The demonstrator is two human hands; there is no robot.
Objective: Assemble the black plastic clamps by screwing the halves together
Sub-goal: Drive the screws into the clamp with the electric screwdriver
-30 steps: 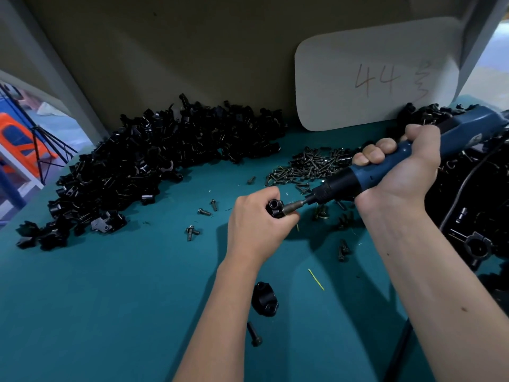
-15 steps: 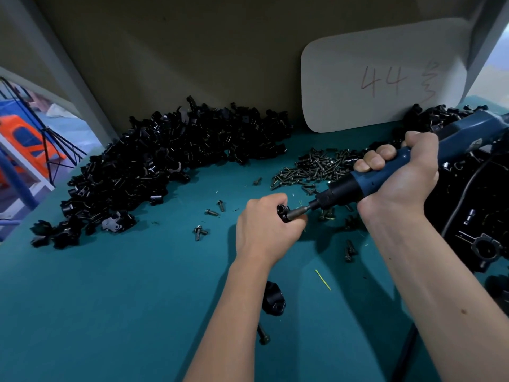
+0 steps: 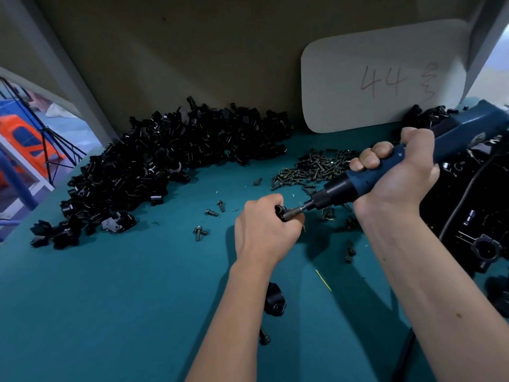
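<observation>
Two hands work over the teal surface (image 3: pixel 110 312): the left hand (image 3: pixel 264 232) is curled tight round a black clamp (image 3: pixel 280 216), and the right hand (image 3: pixel 396 175) is wrapped round a blue electric screwdriver (image 3: pixel 413 164) whose bit meets the clamp. Beyond the left hand lies a heap of clamp halves (image 3: pixel 165 166); beyond the right, a pile of screws (image 3: pixel 311 168). Another clamp (image 3: pixel 274 300) lies beside the left forearm.

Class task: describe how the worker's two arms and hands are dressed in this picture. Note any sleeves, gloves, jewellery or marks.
Both forearms are bare; no sleeves reach into view. The left hand and right hand wear no gloves, and no rings, watch or wristband show. A small dark spot marks the right forearm.
</observation>
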